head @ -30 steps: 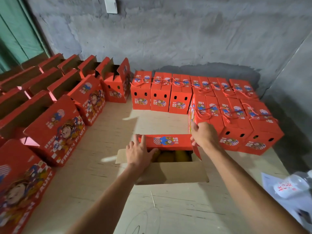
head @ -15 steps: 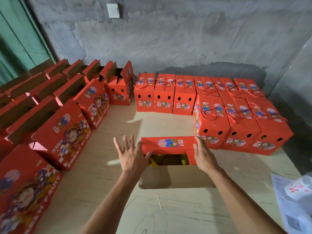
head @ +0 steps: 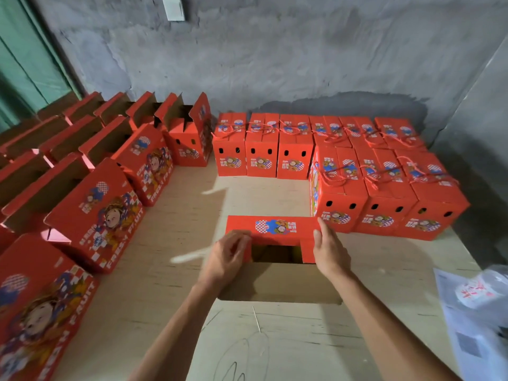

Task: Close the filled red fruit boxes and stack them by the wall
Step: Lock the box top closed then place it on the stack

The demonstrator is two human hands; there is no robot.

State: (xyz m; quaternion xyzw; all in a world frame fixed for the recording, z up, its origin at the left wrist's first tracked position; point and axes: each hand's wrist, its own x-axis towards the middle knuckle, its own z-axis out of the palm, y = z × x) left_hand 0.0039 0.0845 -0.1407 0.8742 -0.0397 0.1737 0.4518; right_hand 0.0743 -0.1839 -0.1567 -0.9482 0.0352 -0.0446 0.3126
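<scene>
hands: left hand pinches red flap | right hand presses it flat | fruit inside barely visible

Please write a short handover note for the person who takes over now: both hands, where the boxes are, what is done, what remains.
Left hand grips the left tab of the red flap; right hand presses its right end with straight fingers.
The open box stands mid-table; its near brown flap is not folded.
Done: closed boxes stand by the wall.
Left: finish closing this box, move it there, then the open boxes on the left.
</scene>
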